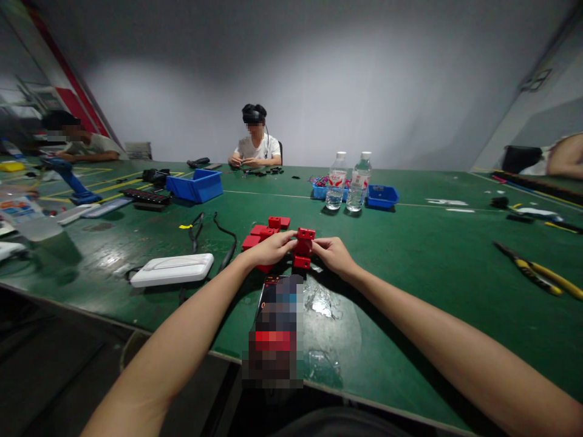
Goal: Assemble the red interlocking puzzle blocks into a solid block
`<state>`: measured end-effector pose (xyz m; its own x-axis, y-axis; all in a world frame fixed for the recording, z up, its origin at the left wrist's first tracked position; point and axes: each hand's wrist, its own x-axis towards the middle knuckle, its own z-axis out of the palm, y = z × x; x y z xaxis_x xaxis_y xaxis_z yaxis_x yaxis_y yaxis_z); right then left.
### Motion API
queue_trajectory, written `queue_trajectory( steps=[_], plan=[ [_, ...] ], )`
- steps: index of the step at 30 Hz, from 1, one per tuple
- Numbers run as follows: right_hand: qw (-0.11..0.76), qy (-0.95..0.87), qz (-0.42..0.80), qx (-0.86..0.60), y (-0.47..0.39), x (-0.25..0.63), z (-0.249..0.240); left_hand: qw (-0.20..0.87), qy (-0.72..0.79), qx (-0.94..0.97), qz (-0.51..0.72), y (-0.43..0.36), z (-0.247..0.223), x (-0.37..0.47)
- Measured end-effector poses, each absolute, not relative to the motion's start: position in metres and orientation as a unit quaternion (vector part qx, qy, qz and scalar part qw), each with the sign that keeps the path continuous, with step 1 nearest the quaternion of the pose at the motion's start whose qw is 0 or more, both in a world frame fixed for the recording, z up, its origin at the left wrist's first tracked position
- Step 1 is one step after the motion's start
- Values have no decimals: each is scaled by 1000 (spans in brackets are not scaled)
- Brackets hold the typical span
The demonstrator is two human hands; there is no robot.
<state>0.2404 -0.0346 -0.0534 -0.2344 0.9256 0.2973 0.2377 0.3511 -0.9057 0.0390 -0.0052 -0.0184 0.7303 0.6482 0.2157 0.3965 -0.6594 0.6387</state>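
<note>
Both my hands meet over the green table (410,255), holding a small red block assembly (303,246) between them. My left hand (269,248) grips its left side and my right hand (332,252) grips its right side. Several more red blocks (265,231) lie just behind my left hand. A phone (277,315) lies flat in front of me, just below the hands, with clear plastic wrap (322,302) beside it.
A white flat case (172,269) and black cables (214,237) lie at left. Two water bottles (348,182) and blue bins (195,185) stand farther back. Yellow-handled pliers (537,274) lie at right. A person (255,145) sits across the table; others sit at far left and right.
</note>
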Motion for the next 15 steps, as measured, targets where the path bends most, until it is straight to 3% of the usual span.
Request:
queue_trajectory(
  steps=[15],
  plan=[
    [460,-694,393,-391,-35,241,-54,300,311,876,213,-7,-17,38]
  ],
)
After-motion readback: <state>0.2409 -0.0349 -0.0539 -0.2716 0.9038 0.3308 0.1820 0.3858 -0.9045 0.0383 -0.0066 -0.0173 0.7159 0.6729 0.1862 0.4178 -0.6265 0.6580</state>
